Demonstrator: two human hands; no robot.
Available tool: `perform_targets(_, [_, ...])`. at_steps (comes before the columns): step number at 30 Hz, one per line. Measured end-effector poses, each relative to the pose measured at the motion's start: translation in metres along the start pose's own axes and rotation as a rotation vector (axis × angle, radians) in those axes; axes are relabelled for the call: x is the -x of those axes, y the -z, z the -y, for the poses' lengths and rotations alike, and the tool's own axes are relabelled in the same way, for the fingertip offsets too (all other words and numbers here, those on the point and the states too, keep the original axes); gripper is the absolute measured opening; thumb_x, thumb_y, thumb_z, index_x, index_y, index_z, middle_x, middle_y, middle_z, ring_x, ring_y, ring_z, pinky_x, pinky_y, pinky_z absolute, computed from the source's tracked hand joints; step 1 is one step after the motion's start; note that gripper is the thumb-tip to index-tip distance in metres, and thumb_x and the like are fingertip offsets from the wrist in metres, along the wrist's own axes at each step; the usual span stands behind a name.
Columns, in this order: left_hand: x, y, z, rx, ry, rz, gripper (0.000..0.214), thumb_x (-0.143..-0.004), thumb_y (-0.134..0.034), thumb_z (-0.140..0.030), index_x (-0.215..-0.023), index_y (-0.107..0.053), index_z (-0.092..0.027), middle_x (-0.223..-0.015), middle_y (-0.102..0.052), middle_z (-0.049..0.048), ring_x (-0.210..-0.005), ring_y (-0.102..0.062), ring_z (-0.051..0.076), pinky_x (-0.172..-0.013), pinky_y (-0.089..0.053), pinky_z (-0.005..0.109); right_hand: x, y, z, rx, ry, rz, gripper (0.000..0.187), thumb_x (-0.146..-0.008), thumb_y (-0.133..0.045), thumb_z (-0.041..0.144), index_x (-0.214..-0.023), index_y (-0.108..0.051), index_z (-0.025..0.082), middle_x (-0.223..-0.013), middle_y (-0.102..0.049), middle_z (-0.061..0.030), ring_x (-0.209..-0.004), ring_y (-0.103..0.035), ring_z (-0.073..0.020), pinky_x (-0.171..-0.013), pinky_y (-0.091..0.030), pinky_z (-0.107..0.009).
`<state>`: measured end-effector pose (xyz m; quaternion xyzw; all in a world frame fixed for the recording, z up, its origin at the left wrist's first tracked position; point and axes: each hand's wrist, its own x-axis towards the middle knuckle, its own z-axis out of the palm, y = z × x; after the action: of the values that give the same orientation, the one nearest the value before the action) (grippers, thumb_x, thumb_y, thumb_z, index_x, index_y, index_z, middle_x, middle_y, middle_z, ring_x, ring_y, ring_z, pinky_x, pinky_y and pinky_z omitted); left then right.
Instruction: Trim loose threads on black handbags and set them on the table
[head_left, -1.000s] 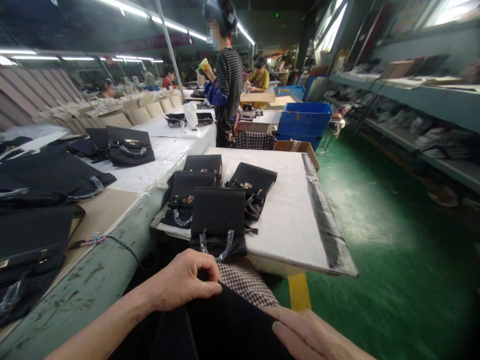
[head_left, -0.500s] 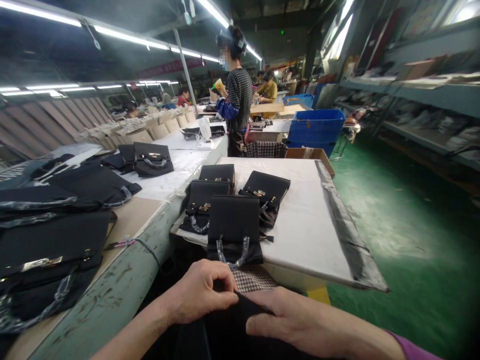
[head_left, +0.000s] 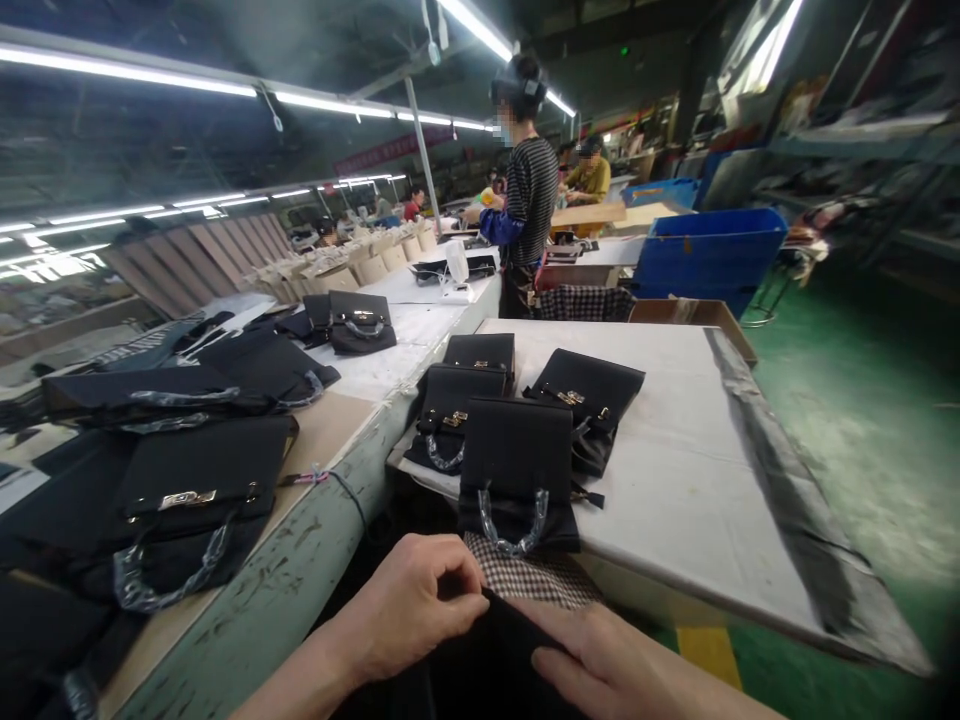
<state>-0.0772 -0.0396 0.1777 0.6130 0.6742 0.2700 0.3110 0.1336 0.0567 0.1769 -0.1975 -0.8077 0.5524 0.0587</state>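
Your left hand (head_left: 420, 610) is curled shut, thumb and fingertips pinching the upper edge of the black piece (head_left: 480, 670) that lies across your lap at the bottom of the view. Your right hand (head_left: 607, 660) lies flat and open on the same piece, just beside the left, fingers pressing down; it grips nothing. The pinch and the flat press together appear to keep the edge taut and steady, though what the fingertips work at is hidden under them.

A strip of checked cloth (head_left: 532, 580) shows just beyond your hands, at the near edge of the white table (head_left: 675, 470). On that table four finished black handbags sit clustered at the near left corner: the nearest handbag (head_left: 517, 470) lies with its wrapped handle toward you, within reach, apparently so it can be taken without stretching.

To your left, the long bench (head_left: 300, 580) carries more black bags, the closest (head_left: 191, 500) with its clasp facing up. Further off a person in a striped top (head_left: 529, 200) stands at the bench, near a blue crate (head_left: 709, 255). Their hands are well apart from yours
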Motion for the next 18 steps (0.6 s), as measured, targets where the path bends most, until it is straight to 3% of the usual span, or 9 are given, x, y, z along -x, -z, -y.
perform_targets(10, [0.002,-0.006,-0.004,-0.015,0.003,-0.022,0.015,-0.076,-0.063,-0.011,-0.065,-0.056,-0.019,-0.075,-0.068,-0.0021,-0.069,-0.06,0.012,-0.065,-0.042,0.022,0.006,-0.002,0.005,-0.031,0.041,-0.024,0.023,-0.083,-0.055,0.017,-0.088,-0.075,0.027,-0.07,-0.072,0.0025,-0.071,-0.066,-0.0197,-0.081,-0.051,-0.027])
perform_targets(14, [0.007,-0.008,-0.006,0.068,0.084,-0.033,0.014,-0.074,-0.064,-0.011,-0.079,-0.055,-0.021,-0.072,-0.063,-0.0051,-0.065,-0.056,0.012,-0.06,-0.04,0.021,0.006,-0.001,0.007,0.021,0.032,0.065,0.022,-0.084,-0.055,0.016,-0.091,-0.074,0.025,-0.076,-0.073,0.0024,-0.072,-0.064,-0.0178,-0.082,-0.049,-0.026])
perform_targets(18, [0.009,-0.011,-0.003,0.254,0.102,-0.021,0.022,-0.075,-0.064,-0.01,-0.083,-0.047,-0.021,-0.078,-0.065,-0.0047,-0.069,-0.056,0.012,-0.063,-0.042,0.022,-0.012,-0.008,0.002,0.142,0.005,0.152,0.018,-0.086,-0.058,0.022,-0.099,-0.072,0.021,-0.086,-0.074,-0.0005,-0.081,-0.065,-0.0184,-0.084,-0.047,-0.025])
